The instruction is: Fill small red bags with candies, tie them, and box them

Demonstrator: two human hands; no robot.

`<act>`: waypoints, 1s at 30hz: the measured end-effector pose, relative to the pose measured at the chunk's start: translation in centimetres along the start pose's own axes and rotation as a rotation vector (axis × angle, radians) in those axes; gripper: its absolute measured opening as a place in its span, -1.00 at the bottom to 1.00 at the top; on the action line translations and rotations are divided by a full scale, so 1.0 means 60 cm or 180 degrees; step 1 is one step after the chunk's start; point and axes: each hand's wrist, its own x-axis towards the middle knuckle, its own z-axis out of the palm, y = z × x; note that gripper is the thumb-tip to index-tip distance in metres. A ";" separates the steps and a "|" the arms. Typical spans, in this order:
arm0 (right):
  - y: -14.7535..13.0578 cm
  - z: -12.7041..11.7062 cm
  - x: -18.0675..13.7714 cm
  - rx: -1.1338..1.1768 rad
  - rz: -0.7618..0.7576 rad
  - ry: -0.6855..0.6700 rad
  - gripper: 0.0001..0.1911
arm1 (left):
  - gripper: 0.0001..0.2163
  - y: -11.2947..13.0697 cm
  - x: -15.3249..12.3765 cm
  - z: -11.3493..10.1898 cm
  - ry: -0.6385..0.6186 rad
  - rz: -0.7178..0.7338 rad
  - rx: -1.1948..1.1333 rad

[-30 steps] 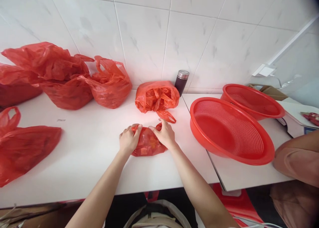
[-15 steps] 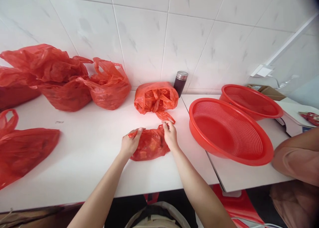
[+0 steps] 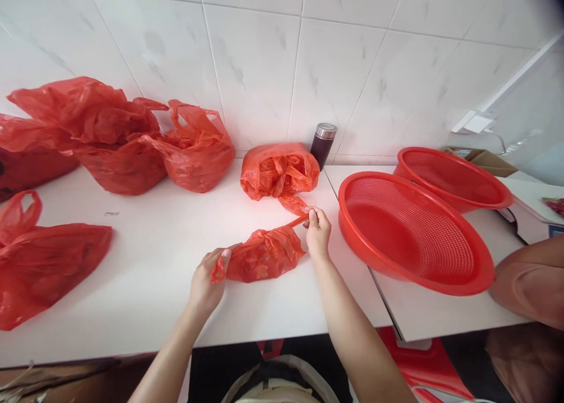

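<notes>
though near a bulkier bag point(image 3: 279, 169), small red bag point(image 3: 264, 256) in grip of left hand point(image 3: 208, 278), in pinch of right hand point(image 3: 319, 236)

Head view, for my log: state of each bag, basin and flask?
Dark cylindrical flask: upright, lid on.
Small red translucent plastic bag: filled, left hand touching one end, right hand gripping a straightened handle.
Red plastic bag beside flask: bunched.
Red plastic bags at left: bulging.
Two round red plastic basins: uncovered.

We think this is a plain workroom, of which exact kind we cannot tell: we see white tables point(image 3: 150, 262), several bags point(image 3: 264, 259), baskets point(image 3: 453, 244) at right and a far tiled wall point(image 3: 251, 68).
</notes>
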 end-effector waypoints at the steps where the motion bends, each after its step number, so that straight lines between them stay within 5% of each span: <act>1: 0.000 0.001 -0.001 0.0090 0.0014 -0.0045 -0.64 | -0.54 0.004 0.002 -0.002 -0.0001 -0.0028 -0.0051; 7: -0.014 -0.002 -0.002 0.0670 0.0160 -0.0415 -0.61 | -0.55 0.036 0.036 -0.012 0.0108 0.0160 -0.0059; 15: -0.043 -0.011 0.000 0.1775 0.0471 -0.1019 -0.51 | -0.74 0.088 0.079 0.044 -0.0419 0.0822 0.0387; 22: -0.036 -0.001 -0.026 0.0449 0.0073 -0.1811 -0.16 | -0.78 0.101 0.083 0.040 -0.0104 0.0479 0.0163; 26: -0.021 0.008 -0.033 -0.0001 -0.0296 -0.1444 -0.31 | -0.79 0.100 0.088 0.017 0.0221 0.0347 -0.0041; 30: -0.010 0.002 -0.026 -0.0172 -0.0137 -0.1379 -0.44 | -0.79 0.102 0.114 -0.030 0.0533 0.0245 -0.0035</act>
